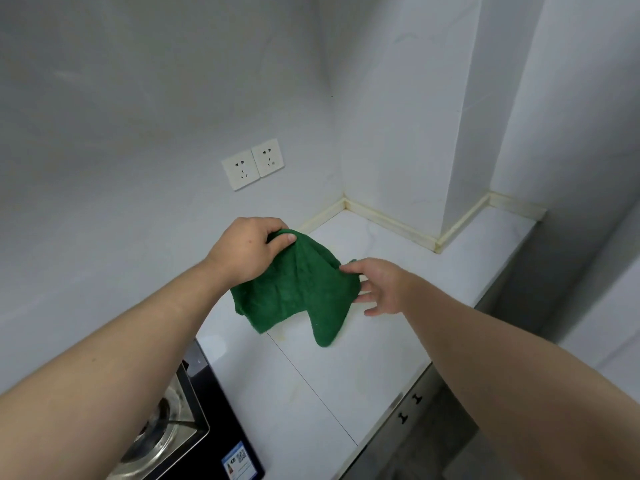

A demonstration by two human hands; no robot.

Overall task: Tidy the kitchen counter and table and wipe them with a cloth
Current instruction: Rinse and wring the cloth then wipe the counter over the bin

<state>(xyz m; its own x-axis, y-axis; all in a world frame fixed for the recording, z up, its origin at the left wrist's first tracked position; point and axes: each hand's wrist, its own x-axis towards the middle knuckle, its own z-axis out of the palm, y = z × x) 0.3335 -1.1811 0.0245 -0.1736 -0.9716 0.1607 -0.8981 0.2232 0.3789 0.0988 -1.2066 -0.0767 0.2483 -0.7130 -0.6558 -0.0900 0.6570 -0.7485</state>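
Left hand: the left hand point(246, 251) has its fingers curled over the bunched top of a dark green terry cloth point(298, 292), properly gripping it.
Right hand: the right hand point(384, 285) is just beside the cloth's right edge. Fingers are straight and spread, the thumb tip touches the fabric, and nothing is wrapped round it.
Cloth: it hangs between the two hands over the back part of the white marble-look counter point(346, 375). The lowest corner droops towards the surface, but honestly can't tell if it touches.
Back edge: a cream sealing strip point(391, 223) runs along it and bends round a white wall column point(464, 133) at the back right corner.
Open room: bare counter runs from the cloth to the front edge, and right towards the column.
Left edge: a black glass gas hob with a steel burner point(180, 420) sits there, well apart from the cloth.
Wall: two white sockets point(252, 164), above the left hand.
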